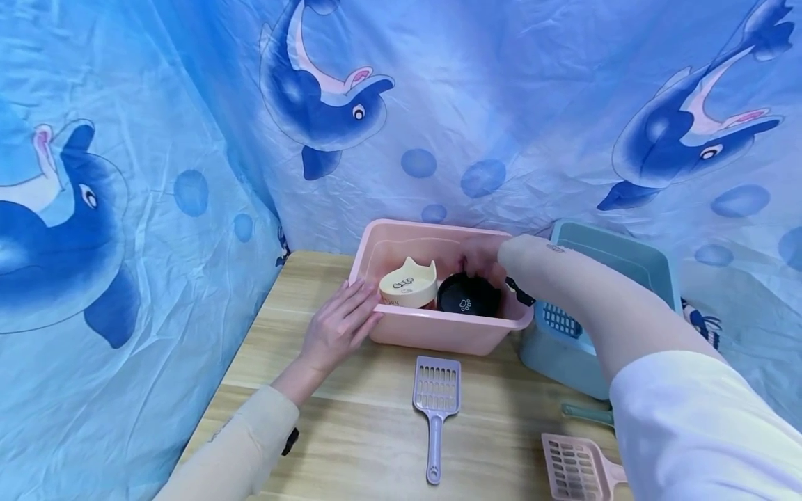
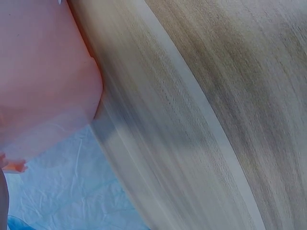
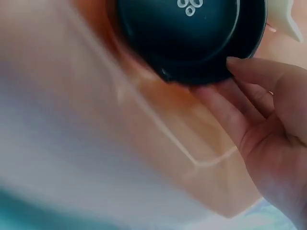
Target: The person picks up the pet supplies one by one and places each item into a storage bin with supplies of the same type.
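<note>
A pink litter box [image 1: 438, 334] holds a cream cat-ear bowl [image 1: 410, 284] and a black bowl [image 1: 466, 296] with a white paw print. My right hand [image 1: 481, 254] reaches into the box. In the right wrist view, its thumb [image 3: 254, 67] lies on the black bowl's [image 3: 182, 38] rim and the fingers are underneath, pinching it. My left hand [image 1: 341, 323] rests on the box's front left corner, fingers extended over the rim. The left wrist view shows the box's pink wall [image 2: 43, 72] and almost nothing of that hand.
A purple slotted litter scoop [image 1: 436, 400] lies on the wooden table [image 1: 351, 431] before the box. At the right stand a blue-green litter box [image 1: 551, 355], a green handle [image 1: 587, 414] and a pink scoop [image 1: 576, 463]. A dolphin-printed blue curtain [image 1: 451, 104] hangs behind.
</note>
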`<state>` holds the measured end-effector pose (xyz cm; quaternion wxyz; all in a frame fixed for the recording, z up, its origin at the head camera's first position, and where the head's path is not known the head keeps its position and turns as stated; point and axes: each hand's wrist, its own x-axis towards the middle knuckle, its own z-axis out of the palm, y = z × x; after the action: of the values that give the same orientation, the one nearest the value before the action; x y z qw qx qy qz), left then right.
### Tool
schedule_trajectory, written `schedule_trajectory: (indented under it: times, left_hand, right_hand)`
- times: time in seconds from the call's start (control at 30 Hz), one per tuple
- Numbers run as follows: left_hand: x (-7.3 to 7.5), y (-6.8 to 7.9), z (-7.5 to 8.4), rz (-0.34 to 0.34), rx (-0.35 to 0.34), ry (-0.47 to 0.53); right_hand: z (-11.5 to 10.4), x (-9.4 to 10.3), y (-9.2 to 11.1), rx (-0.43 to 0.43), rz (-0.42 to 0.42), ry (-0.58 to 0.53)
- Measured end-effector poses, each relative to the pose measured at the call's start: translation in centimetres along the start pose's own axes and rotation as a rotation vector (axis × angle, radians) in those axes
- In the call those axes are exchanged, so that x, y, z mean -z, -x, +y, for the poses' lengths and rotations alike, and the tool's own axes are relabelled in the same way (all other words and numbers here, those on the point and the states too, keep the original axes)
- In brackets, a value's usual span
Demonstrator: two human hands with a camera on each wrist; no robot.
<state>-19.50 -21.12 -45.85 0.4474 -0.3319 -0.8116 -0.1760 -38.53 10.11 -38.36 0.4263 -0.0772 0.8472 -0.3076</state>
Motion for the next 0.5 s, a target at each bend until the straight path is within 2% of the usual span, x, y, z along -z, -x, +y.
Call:
schedule_trajectory:
  times: [0.1,0.13,0.2,0.33,0.37,0.43,0.5]
  left_hand:
    - [-0.1,-0.1,0.2,-0.004,0.009,0.011]
    - [-0.2,-0.1,0.2,-0.001,0.01,0.013]
    - [-0.2,-0.1,0.3,-0.001,0.008,0.016]
    - [-0.2,-0.2,0.3,-0.001,0.007,0.019]
    - [-0.2,-0.2,0.3,-0.001,0.006,0.02]
    - [-0.1,-0.2,0.2,0.003,0.012,0.023]
    - [-0.1,-0.3,0.1,0.009,0.015,0.028]
  right_hand:
    - [-0.2,-0.3,1.0,-0.101,0.041,-0.329]
    - [-0.4,-0.3,1.4,-0.118,0.061,-0.391]
    - [-0.7,0.2,2.0,-0.062,0.057,-0.24]
    - [-1.3,1.5,3.0,0.09,0.037,0.32]
    - [-1.4,1.9,3.3,0.12,0.032,0.42]
    - [-1.5,2.4,4.0,0.118,0.007,0.437]
    - [-1.4,2.9,4.9,0.107,-0.004,0.382]
